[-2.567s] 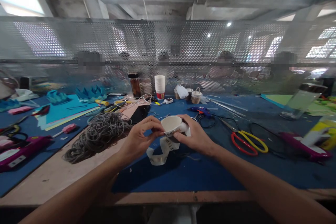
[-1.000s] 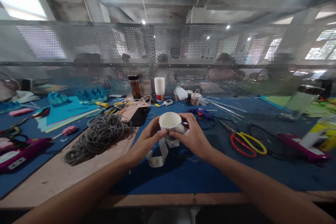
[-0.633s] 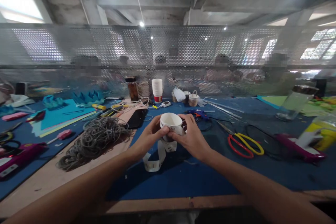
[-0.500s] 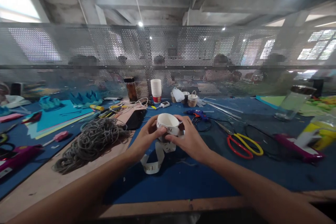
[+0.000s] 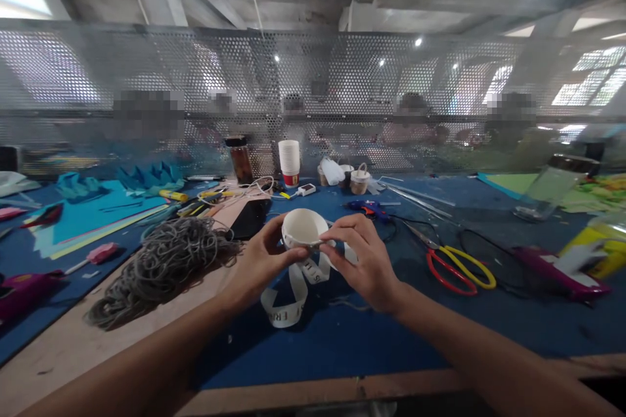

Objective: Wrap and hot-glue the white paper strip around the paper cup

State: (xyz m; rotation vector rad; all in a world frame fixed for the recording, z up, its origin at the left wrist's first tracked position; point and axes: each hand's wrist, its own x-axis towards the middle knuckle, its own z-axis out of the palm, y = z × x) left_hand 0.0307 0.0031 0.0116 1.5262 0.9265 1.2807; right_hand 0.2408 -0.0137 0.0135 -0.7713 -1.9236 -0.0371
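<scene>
A white paper cup [image 5: 304,227], its mouth tipped toward me, is held above the blue mat by my left hand [image 5: 257,262], fingers round its left side and thumb on the near face. My right hand [image 5: 362,259] pinches a white ribbon at the cup's right near edge, thumb and index finger together. Printed with dark letters, the ribbon [image 5: 284,316] hangs below the cup and lies in loops on the mat. The cup's underside and part of its wall are hidden by my fingers.
Left are a heap of grey cord [image 5: 166,267] and a dark phone [image 5: 250,218]. A stack of paper cups [image 5: 289,159] stands behind. To the right lie scissors [image 5: 450,267], a blue glue gun [image 5: 369,208] and a purple glue gun [image 5: 557,270]. A perforated screen [image 5: 332,91] crosses the back.
The cup has tipped toward me, showing more of its inside. My right hand has shifted from clasping the cup's right side to pinching the ribbon at its edge. The view has moved slightly.
</scene>
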